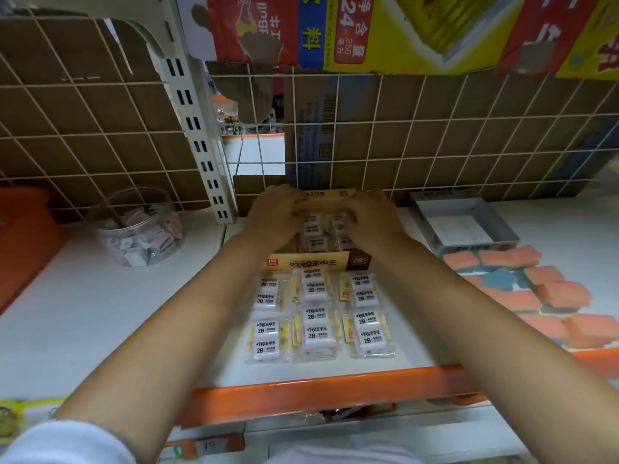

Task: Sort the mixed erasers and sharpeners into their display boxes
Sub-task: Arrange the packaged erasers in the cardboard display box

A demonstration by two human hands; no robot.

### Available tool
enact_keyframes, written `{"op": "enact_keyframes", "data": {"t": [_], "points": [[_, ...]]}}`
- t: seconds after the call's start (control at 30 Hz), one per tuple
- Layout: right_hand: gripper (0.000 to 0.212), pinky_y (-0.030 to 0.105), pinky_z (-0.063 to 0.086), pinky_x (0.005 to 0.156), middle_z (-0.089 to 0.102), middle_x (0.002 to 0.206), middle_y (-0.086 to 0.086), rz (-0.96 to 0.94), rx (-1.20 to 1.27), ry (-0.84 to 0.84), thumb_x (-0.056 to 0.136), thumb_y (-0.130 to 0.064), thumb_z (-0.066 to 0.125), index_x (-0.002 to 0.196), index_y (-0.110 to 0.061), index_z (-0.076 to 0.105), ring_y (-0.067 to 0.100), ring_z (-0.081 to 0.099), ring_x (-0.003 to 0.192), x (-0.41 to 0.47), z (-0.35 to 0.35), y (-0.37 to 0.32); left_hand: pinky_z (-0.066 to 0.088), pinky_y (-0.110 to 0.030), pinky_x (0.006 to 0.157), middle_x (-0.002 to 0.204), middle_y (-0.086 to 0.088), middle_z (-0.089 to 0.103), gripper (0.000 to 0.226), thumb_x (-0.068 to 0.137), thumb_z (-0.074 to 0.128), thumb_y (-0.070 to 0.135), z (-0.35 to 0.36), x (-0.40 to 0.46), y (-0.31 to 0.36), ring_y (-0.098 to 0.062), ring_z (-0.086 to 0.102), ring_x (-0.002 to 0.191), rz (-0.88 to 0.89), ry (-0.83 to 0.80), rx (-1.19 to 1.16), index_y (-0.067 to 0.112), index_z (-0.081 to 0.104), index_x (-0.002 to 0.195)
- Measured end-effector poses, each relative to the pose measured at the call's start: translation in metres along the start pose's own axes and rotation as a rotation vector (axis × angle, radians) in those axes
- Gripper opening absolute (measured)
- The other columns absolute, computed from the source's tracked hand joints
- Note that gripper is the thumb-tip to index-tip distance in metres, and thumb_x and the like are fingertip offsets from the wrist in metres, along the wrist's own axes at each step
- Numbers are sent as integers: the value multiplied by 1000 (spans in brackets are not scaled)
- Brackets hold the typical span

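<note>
Right now both hands work inside the eraser box (316, 262) at mid shelf; left hand (274, 212) & right hand (368, 214) have fingers curled down onto the packs inside, blurred, so can't tell exact grip. Best to press rows flat & square w/ box walls before adding the loose eraser packs (318, 316) lying just near of it

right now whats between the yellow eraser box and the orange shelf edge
In the head view, packs of white 2B erasers lie in rows on the white shelf, filling the stretch from the yellow box to the orange edge.
</note>
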State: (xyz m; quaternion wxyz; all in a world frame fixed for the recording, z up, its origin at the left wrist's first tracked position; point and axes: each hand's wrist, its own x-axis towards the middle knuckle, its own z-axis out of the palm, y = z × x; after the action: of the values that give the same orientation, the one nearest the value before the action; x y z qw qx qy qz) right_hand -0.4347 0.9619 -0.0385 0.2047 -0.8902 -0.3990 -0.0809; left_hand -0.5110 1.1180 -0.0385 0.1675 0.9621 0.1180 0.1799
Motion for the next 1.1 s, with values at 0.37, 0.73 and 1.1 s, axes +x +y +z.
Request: {"op": "enact_keyframes", "data": {"t": [0.37,0.73,1.1], "points": [[29,3,30,77,64,89,-3,1,329,-68,76,-30,61,95,-11,72,18,52,89,-134,-13,7,30,2,75,82,9,62,42,73,47,47,-36,-161,-14,-3,52,79,-99,-84,-235,16,70,91],[43,35,41,74,62,90,8,-117,162,-31,82,-35,44,103,-8,69,16,38,88,-150,-2,12,29,-16,80,99,0,61,46,75,53,38,-13,-180,-13,-14,49,96,-184,-77,-180,11,67,109],[25,13,35,85,55,101,-10,51,421,-138,79,-34,55,99,-21,62,12,48,98,-152,-12,5,35,-11,71,95,1,63,16,77,72,17,-16,-178,-10,-17,54,94,-278,-72,-246,16,69,93]]}}
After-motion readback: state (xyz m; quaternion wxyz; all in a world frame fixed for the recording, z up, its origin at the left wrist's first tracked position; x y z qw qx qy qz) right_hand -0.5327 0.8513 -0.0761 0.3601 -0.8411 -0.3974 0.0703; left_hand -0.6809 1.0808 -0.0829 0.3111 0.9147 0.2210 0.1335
